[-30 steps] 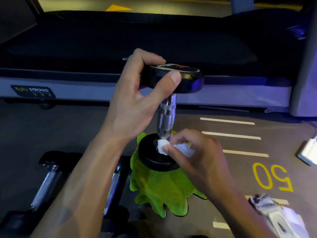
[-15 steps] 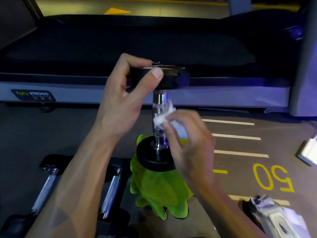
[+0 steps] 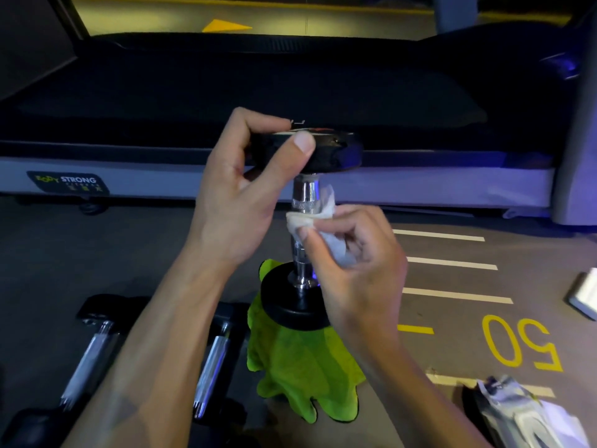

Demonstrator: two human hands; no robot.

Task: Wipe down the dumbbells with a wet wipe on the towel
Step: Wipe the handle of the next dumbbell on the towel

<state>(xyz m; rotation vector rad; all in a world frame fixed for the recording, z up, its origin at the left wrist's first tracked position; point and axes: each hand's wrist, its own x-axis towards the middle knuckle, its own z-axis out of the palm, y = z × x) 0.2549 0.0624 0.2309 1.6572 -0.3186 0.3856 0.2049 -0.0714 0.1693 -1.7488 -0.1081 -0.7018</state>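
Note:
A black dumbbell [image 3: 284,302] with a chrome handle stands upright, its lower head resting on a bright green towel [image 3: 300,367] spread on the floor. My left hand [image 3: 235,202] grips the upper head between thumb and fingers. My right hand [image 3: 355,260] pinches a white wet wipe [image 3: 310,218] and holds it wrapped against the upper part of the chrome handle.
Two more dumbbells [image 3: 87,354] [image 3: 213,363] lie on the dark floor at lower left. A treadmill [image 3: 226,124] runs across the back. A wet wipe packet [image 3: 523,412] lies at lower right, a white object [image 3: 584,292] at the right edge. Painted lines and "50" mark the floor.
My right hand slid the wipe up the chrome handle from the lower head to near the upper head. The left hand kept its grip on the top.

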